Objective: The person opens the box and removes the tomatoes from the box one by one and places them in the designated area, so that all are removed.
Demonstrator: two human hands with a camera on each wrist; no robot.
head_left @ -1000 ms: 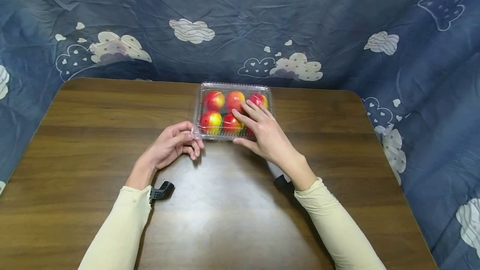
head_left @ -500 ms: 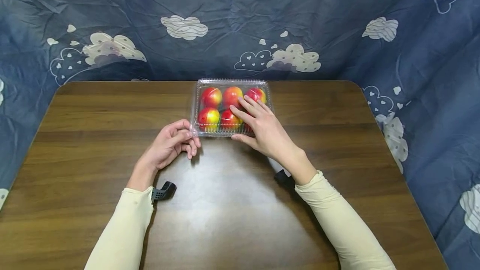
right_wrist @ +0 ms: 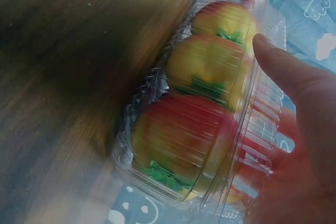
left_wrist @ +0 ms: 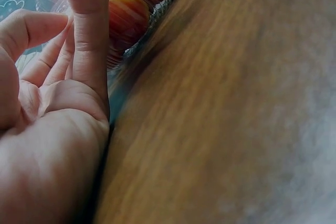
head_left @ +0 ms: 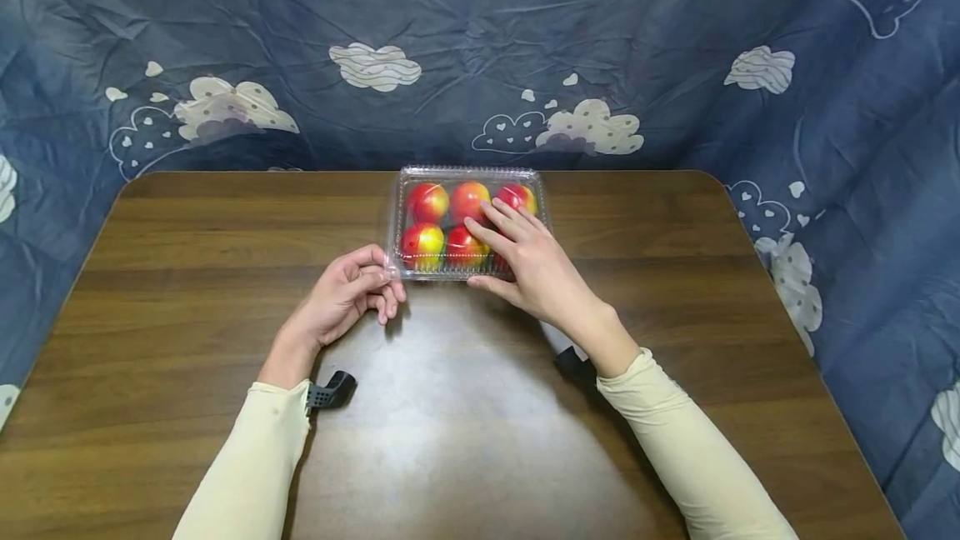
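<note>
A clear plastic clamshell box [head_left: 435, 276] sits near the far edge of the table, its lid down. Inside it are two rows of round red-and-yellow fruits [head_left: 428, 203]; green leafy bits show on the fruit [right_wrist: 181, 137] in the right wrist view. My left hand [head_left: 339, 297] pinches the box's near left corner between thumb and forefinger, the other fingers loosely bent. On the lid's right side rests my right hand [head_left: 542, 269], fingers spread and fairly straight, thumb along the front edge. It hides part of the right-hand fruits.
The box stands on a brown wooden table [head_left: 187, 307]. A blue curtain [head_left: 450, 15] with cloud prints hangs close behind the far edge and along the right side. Each wrist wears a dark strap device, such as the left wrist camera [head_left: 333, 390].
The view shifts slightly as the head moves. Both hands keep their places on the box, and the box and fruits stay where they are.
</note>
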